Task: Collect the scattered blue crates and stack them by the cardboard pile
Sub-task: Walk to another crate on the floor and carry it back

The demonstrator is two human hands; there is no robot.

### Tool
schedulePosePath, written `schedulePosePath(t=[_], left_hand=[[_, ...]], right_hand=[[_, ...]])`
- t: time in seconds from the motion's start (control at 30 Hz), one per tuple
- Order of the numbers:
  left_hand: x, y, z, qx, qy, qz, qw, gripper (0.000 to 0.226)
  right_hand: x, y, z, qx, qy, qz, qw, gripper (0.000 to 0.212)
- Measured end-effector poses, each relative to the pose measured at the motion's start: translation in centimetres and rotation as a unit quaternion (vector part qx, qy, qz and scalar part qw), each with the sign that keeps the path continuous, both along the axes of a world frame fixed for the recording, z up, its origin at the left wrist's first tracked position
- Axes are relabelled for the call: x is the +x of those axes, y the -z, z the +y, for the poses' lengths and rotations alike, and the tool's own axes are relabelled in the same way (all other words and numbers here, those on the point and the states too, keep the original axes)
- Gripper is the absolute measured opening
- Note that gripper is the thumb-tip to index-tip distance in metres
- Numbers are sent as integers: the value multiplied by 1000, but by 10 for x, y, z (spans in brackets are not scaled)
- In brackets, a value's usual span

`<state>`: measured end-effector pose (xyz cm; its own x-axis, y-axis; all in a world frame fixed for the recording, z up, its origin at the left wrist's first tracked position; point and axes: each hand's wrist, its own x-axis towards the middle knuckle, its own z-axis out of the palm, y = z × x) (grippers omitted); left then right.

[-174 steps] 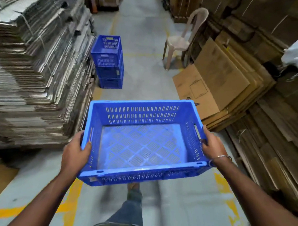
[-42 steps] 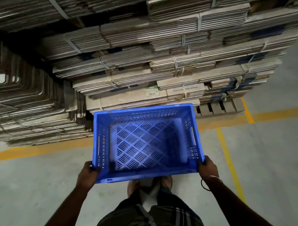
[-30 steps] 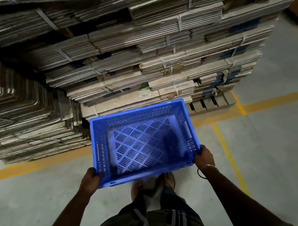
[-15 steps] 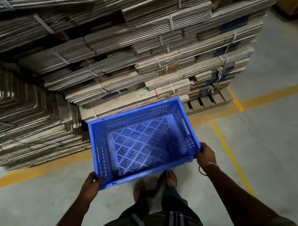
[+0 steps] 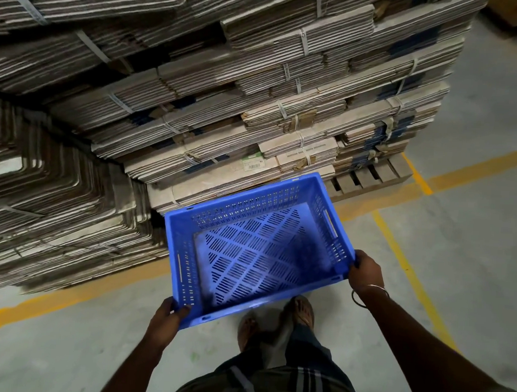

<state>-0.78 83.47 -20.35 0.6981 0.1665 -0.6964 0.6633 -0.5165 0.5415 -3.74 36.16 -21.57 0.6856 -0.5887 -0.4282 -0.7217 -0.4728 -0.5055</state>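
Crate task status, biggest item first. Cardboard pile (image 5: 226,99) fills the upper frame: strapped bundles of flat sheets, stacked high on a pallet (image 5: 370,180) whose slats show at lower right. Floor (image 5: 472,234) is grey concrete with yellow lines (image 5: 397,255) running along the pile's base and off to the right.

Crate (image 5: 258,249) is blue, slotted, empty, and looks to be off the floor and low, in front of the person's feet (image 5: 275,318). Its far edge sits just beside the pile's bottom bundles; contact with them cannot be told. It is tilted, left near corner lower than the right.

Left hand (image 5: 169,319) is clamped on the near-left corner, fingers curled over the rim. Right hand (image 5: 366,273) grips the near-right corner the same way; a bangle (image 5: 368,295) hangs at that wrist.

Progress, as a judgement: this crate is at the drop zone but not set down, both hands bearing it. No other crates or any stack are in view here, so how many are already placed and how many remain scattered cannot be told. Left for this one: lower it flat to the floor against the pile, or onto a stack if one is just out of frame, then let go. Risk is small: the tilt could catch a corner on the bundles.
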Motion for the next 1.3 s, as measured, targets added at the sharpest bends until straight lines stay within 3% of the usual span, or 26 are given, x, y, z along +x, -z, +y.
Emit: schedulePosePath(t=[0.17,0.33,0.5,0.63,0.8,0.87,0.97,1.13,1.3], left_hand=[[-4,-1,4,-20,-7,3,1000,34],[-3,-3,3,-21,-17,8,1000,31],[-5,0,2,-30,-31,4,999,36],[-4,1,1,-20,-36,0,999,34],[-4,2,0,-31,-41,5,999,37],[-4,0,-3,-30,-39,3,999,39],[-4,0,-5,-6,-34,4,999,40],[-1,2,-5,46,-7,-7,999,54],[3,-1,-4,126,33,-27,991,63]], right_hand=[[-6,3,-7,8,-25,-3,1000,35],[0,3,0,6,12,-10,1000,38],[-4,3,-20,59,-4,1,998,35],[-1,4,4,27,52,-18,998,40],[-12,7,-13,25,-24,-16,999,36],[-7,7,-9,-1,-10,-11,1000,35],[-6,9,15,-52,25,-6,998,36],[-22,10,-3,-44,-52,-14,998,31],[-29,10,8,-55,-57,-33,996,34]])
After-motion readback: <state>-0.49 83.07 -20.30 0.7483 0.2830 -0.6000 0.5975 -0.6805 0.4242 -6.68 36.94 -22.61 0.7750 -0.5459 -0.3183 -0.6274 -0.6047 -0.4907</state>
